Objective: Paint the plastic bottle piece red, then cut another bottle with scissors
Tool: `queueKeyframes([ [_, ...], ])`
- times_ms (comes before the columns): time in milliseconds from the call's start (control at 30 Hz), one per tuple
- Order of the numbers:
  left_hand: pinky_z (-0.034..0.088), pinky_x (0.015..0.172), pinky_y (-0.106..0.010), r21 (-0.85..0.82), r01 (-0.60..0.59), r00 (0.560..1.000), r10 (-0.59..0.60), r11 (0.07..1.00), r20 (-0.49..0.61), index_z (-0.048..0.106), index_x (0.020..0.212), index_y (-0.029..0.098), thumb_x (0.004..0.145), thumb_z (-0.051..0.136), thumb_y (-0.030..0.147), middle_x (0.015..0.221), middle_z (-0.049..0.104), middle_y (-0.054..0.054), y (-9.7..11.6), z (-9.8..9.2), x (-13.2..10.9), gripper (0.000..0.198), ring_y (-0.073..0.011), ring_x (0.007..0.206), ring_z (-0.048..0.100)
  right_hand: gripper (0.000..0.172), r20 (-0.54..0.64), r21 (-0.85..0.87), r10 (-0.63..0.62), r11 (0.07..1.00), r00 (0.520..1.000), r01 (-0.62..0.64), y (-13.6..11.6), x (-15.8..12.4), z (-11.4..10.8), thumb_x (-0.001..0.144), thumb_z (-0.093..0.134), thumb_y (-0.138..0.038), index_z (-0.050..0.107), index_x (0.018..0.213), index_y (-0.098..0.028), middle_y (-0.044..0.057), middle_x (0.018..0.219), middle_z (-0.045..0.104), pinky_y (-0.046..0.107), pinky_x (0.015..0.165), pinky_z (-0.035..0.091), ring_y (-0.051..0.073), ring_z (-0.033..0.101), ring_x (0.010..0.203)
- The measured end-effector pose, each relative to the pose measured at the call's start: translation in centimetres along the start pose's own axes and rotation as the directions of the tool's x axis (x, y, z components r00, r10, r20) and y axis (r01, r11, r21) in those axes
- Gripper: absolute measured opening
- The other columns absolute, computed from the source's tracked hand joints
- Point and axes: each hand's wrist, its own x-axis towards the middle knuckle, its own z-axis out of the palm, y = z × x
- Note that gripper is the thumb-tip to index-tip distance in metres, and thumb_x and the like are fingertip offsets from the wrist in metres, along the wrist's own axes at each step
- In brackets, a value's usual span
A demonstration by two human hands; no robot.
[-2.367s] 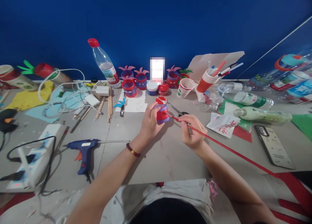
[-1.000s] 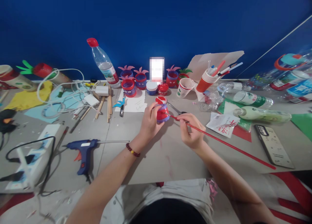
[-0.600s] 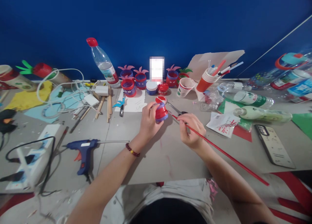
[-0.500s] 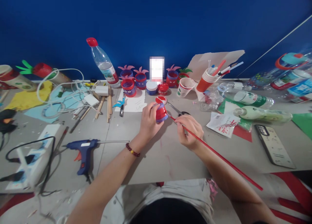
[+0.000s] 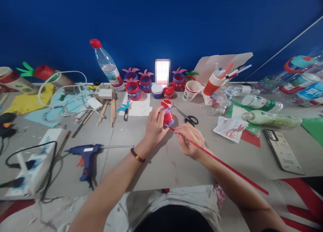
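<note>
Fingers of the left hand [image 5: 154,125] wrap the small red cup [image 5: 167,116]; right hand [image 5: 188,140] pinches a thin red strip [image 5: 222,163] touching the cup's near side, above the surface [image 5: 161,164].

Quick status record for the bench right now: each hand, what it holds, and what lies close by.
left hand: grips a small red cup with a purple band, held above the table
right hand: pinches a long red strip, whose tip meets the cup's lower edge
scissors: flat on the table, just behind the right hand
glue gun: lying left of the left forearm
phone: lying flat, far right
finished cups: row along the blue wall
</note>
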Motion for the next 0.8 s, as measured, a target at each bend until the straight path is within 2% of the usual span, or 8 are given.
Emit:
queueKeyframes([
  [133, 0.052, 0.096, -0.048, -0.003, -0.008, 1.0, 0.008, 1.0, -0.029, 0.046, 0.129, 0.018, 0.075, 0.076, 0.018, 0.129, 0.054, -0.018, -0.1, 0.0, 0.1, 0.062, -0.0316, 0.114, 0.059, 0.021, -0.026, -0.039, 0.069, 0.997, 0.997, -0.07, 0.3, 0.2, -0.2, 0.088, 0.05, -0.007, 0.062, 0.097, -0.022, 0.004, 0.08, 0.071, 0.034, 0.071, 0.059, 0.019, 0.069, 0.073],
  [400, 0.052, 0.099, -0.049, -0.036, 0.052, 0.998, -0.053, 0.998, -0.034, 0.045, 0.128, 0.021, 0.073, 0.079, 0.018, 0.13, 0.053, -0.016, -0.4, -0.2, 0.1, 0.065, -0.0305, 0.116, 0.058, 0.019, -0.137, -0.105, 0.134, 0.983, 0.982, -0.148, 0.8, 0.4, -1.1, 0.089, 0.049, -0.009, 0.062, 0.094, -0.023, 0.003, 0.076, 0.069, 0.033, 0.065, 0.056, 0.019, 0.067, 0.069],
  [633, 0.051, 0.1, -0.047, -0.056, 0.054, 0.996, -0.058, 0.997, -0.07, 0.045, 0.128, 0.02, 0.071, 0.076, 0.014, 0.128, 0.054, -0.015, -0.3, -0.4, 0.3, 0.065, -0.0299, 0.117, 0.057, 0.018, -0.123, -0.16, 0.136, 0.975, 0.983, -0.155, 1.7, -0.1, -1.3, 0.089, 0.05, -0.008, 0.06, 0.094, -0.022, 0.005, 0.078, 0.069, 0.033, 0.066, 0.055, 0.019, 0.066, 0.072],
  [800, 0.051, 0.097, -0.048, -0.016, 0.056, 0.995, -0.057, 0.998, -0.077, 0.046, 0.127, 0.02, 0.072, 0.075, 0.017, 0.126, 0.056, -0.016, 0.0, -0.3, 0.4, 0.062, -0.0304, 0.112, 0.059, 0.023, -0.074, -0.124, 0.055, 0.99, 0.996, -0.064, 1.5, -0.6, -0.8, 0.085, 0.052, -0.005, 0.06, 0.098, -0.022, 0.005, 0.079, 0.069, 0.034, 0.07, 0.057, 0.02, 0.066, 0.075],
])
